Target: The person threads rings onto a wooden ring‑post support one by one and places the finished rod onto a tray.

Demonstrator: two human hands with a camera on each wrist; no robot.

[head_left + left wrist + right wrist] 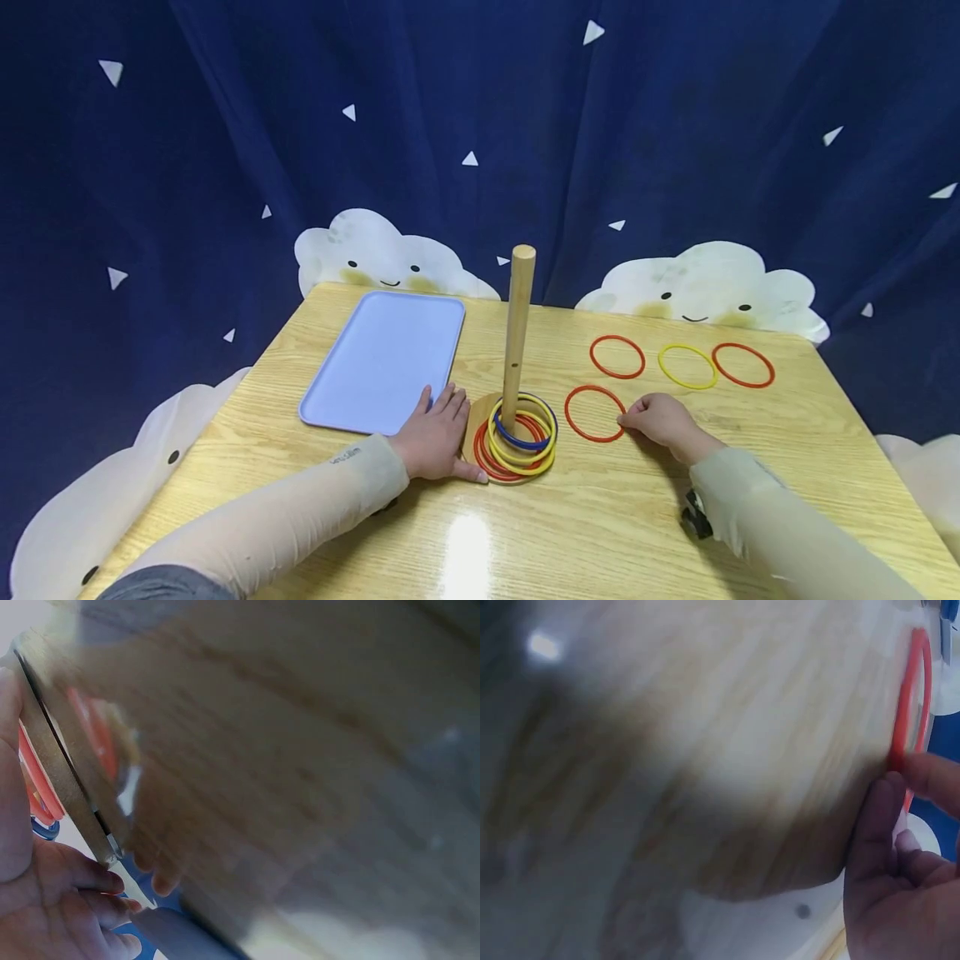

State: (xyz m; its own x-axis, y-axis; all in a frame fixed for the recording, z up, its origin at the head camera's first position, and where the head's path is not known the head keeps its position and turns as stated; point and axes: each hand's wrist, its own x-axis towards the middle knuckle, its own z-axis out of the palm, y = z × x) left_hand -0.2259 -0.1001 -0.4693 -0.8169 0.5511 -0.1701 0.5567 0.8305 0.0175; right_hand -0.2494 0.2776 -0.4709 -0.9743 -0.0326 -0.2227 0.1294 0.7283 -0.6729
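Note:
A wooden peg (519,333) stands upright on a round wooden base (480,410), with several red, yellow and blue rings (553,417) stacked loosely about its foot. My left hand (438,437) rests against the left side of the base, fingers straight and thumb along the front edge. In the left wrist view its palm and fingers (90,915) show beside the base's edge. To the right of the peg, my right hand (663,423) pinches the near right edge of a red ring (567,414) between thumb and fingertips; the right wrist view shows this red ring (906,712) in the pinch.
A light blue tray (382,358) lies at the back left of the wooden table (600,533). Behind the right hand lie a red ring (592,356), a yellow ring (686,387) and another red ring (771,371). A dark blue curtain (420,167) hangs behind the table.

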